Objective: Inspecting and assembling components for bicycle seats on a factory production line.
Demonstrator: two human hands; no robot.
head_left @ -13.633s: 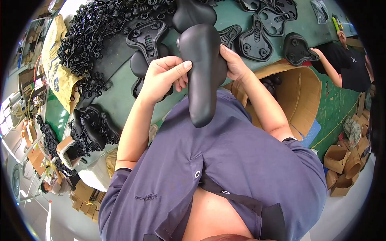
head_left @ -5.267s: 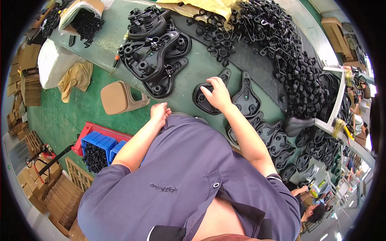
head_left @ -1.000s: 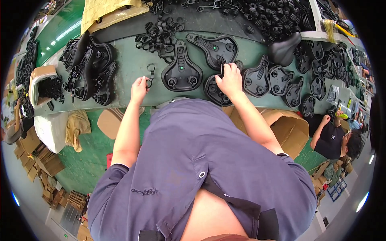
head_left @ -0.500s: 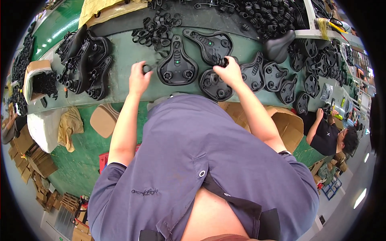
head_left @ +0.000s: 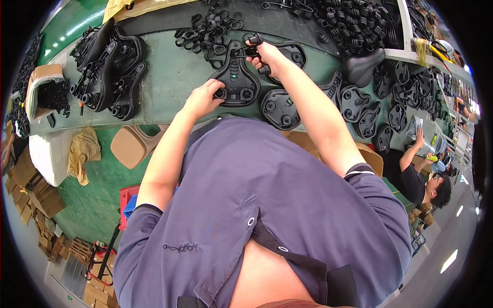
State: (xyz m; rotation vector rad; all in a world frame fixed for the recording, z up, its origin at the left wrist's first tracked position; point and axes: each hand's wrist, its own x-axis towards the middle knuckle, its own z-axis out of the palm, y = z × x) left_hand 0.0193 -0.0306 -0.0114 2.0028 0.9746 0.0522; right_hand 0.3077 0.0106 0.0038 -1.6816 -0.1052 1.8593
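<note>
An upturned black bicycle saddle [head_left: 241, 92] lies before me, its narrow nose pointing away. At its left rear corner my left hand [head_left: 204, 98] has its fingers closed around a small black round piece [head_left: 221, 93], set against the saddle's mount. Over the nose, my right hand [head_left: 266, 57] grips a black fitting [head_left: 253, 40] with knob-like ends; its full shape is partly hidden by the fingers. Behind that hand lies a second upturned saddle [head_left: 294, 55]. Nearer me on the right is another upturned saddle [head_left: 280, 110].
Black rings [head_left: 205, 33] lie heaped beyond the saddle. A large pile of black springs [head_left: 354, 23] is at the far right. Stacked saddles [head_left: 110, 72] and an open carton of small black parts [head_left: 46, 95] stand left. A co-worker [head_left: 418, 177] is at the right.
My left hand has moved right onto the saddle's rear corner with its small black piece. My right hand has moved away from me and left, bringing the black fitting over the saddle's nose.
</note>
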